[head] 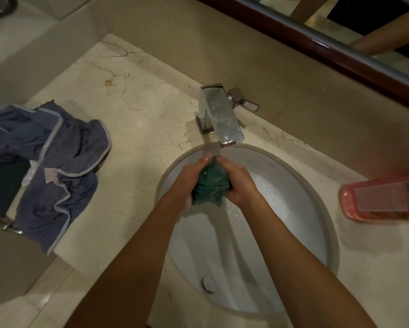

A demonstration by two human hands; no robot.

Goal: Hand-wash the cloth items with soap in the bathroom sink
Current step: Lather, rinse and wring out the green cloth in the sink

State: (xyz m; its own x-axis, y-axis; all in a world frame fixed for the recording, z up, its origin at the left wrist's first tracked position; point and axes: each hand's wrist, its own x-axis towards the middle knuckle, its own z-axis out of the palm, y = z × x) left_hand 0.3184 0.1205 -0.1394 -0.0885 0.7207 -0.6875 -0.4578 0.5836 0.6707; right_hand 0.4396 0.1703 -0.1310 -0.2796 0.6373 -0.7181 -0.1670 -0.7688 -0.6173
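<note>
Your left hand and right hand cover most of the green cloth, the pink bottle is blurred and cut off by the right edge, its label unreadable, and the blue garment runs off the left edge.

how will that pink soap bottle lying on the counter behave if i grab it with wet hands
The pink soap bottle lies on its side on the marble counter, so a nudge might slide or roll it. It looks nearly full, so probably heavy for its size. Its smooth plastic will likely be slippery, since both hands are wet under the faucet; take a full grip.
</note>
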